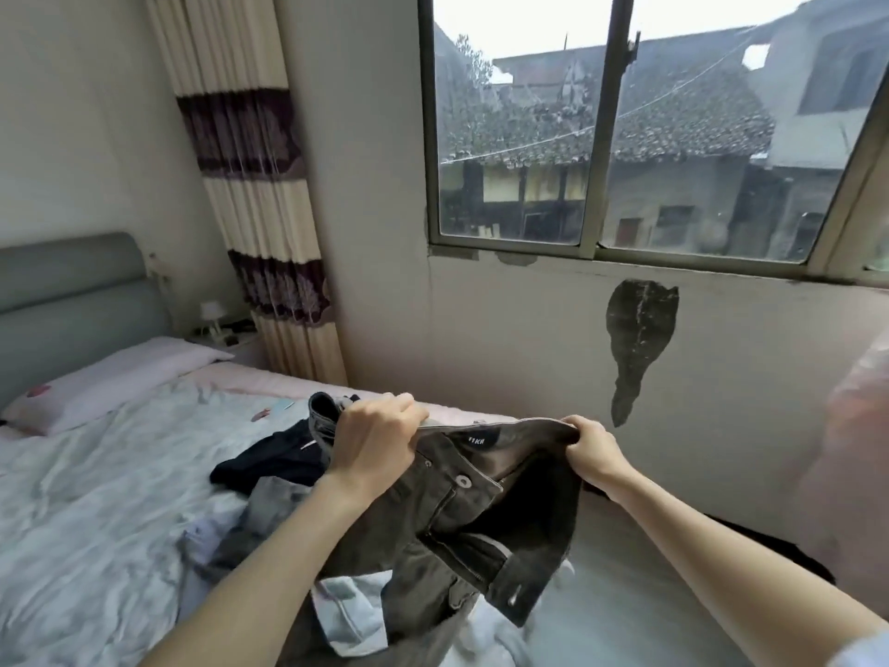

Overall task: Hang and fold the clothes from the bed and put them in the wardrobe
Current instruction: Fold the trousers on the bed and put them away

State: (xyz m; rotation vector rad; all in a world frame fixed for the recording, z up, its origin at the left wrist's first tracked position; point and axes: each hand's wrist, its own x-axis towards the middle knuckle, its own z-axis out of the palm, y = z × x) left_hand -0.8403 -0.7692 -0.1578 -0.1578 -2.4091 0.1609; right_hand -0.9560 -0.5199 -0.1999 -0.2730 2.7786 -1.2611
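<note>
Above the bed (86,474), I held one pair of dark jeans (462,512) by its waistband, left hand (373,442) and right hand (594,452) clamped on it; two garments lay beneath; its label was unreadable.

Clothes pile (269,479) on bed (96,498), pillow (110,377) left, window (625,137) behind.

Grey daylight through window (625,137); striped curtain (250,195); wall (505,329) paint peeled.
</note>
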